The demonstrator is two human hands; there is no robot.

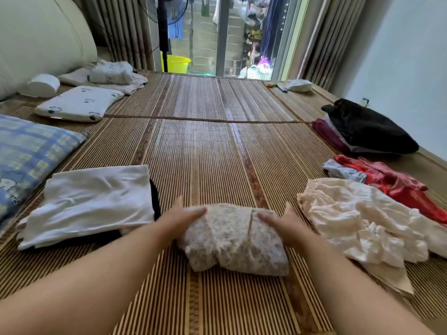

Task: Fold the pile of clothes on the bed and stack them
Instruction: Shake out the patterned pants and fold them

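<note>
bedroom interior. a bed [242, 165] covered by striped woven bamboo mats [205, 97], joined at a seam across the middle; cream padded headboard [36, 32] at far left. a sliding glass door [227, 35] at the far end admits daylight, which glints along the mats. pleated brown curtains hang at its left [121, 27] and right [326, 44]. a dark standing fan [167, 25] rises before the glass, a yellow basin [177, 64] beside its pole. pale plain wall [406, 56] at right. a blue checked pillow [31, 151] and a white printed pillow [77, 102] lie along the left side.

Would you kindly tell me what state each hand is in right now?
Left hand: open, fingers flat on the folded floral garment.
Right hand: open, pressing the same garment.
</note>
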